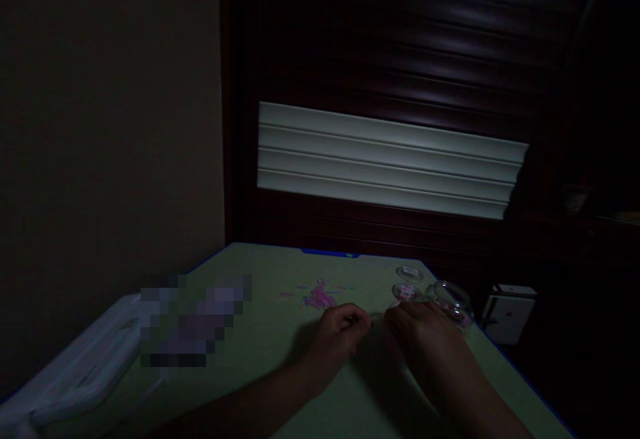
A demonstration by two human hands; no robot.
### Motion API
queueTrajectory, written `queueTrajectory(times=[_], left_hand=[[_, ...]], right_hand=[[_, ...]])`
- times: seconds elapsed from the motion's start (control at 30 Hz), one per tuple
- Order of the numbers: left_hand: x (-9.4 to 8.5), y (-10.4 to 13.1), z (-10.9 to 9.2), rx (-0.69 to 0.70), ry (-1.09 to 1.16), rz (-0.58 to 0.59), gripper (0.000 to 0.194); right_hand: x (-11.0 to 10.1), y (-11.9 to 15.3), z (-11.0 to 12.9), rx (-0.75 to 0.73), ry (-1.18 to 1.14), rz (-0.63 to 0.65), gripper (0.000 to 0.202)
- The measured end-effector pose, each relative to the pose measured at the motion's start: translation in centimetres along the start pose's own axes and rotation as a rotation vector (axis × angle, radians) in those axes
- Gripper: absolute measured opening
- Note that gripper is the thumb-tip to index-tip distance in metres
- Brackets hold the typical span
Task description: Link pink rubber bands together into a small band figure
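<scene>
Curling above a smooth, pale-green tabletop (pixel 270 326), the left hand (pixel 343 329) and right hand (pixel 427 336) hold bunched fingertips near each other; in this dimness, whether either grips anything cannot be told. A ragged pink pile (pixel 320 298) lies just beyond the left hand. Beyond the right, a clear round dish (pixel 407 291) with pink contents neighbours a rounded, transparent jar (pixel 455 296); a clear labelled disc (pixel 410 272) lies farther out.

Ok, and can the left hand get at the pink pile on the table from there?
Probably yes: the left hand sits just on the near side of the pink pile, with nothing visible between them. Its fingers look pinched together, though whether they hold something is too dark to tell.
</scene>
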State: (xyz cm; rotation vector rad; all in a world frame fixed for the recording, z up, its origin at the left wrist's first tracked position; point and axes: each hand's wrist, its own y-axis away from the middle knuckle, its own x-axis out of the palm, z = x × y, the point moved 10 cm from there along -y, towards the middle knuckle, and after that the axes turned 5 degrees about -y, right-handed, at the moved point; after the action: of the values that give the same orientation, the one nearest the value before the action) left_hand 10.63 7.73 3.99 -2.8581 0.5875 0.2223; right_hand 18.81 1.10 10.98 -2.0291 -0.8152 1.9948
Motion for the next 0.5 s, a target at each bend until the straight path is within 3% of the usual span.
queueTrajectory(times=[0.17,0.3,0.5], left_hand=[[-1.8,-0.5,-0.5,0.156,-0.22,-0.131,0.015],[-2.7,-0.6,-0.8,0.277,-0.599,-0.209,0.017],[-1.9,-0.7,-0.8,0.352,-0.886,-0.119,0.021]], right_hand=[[-0.4,0.3,-1.6,0.125,0.079,0.064,0.021],[-0.5,0.8,-3.2,0.213,0.127,0.08,0.026],[-0.1,0.9,-3.2,0.214,0.124,0.092,0.028]])
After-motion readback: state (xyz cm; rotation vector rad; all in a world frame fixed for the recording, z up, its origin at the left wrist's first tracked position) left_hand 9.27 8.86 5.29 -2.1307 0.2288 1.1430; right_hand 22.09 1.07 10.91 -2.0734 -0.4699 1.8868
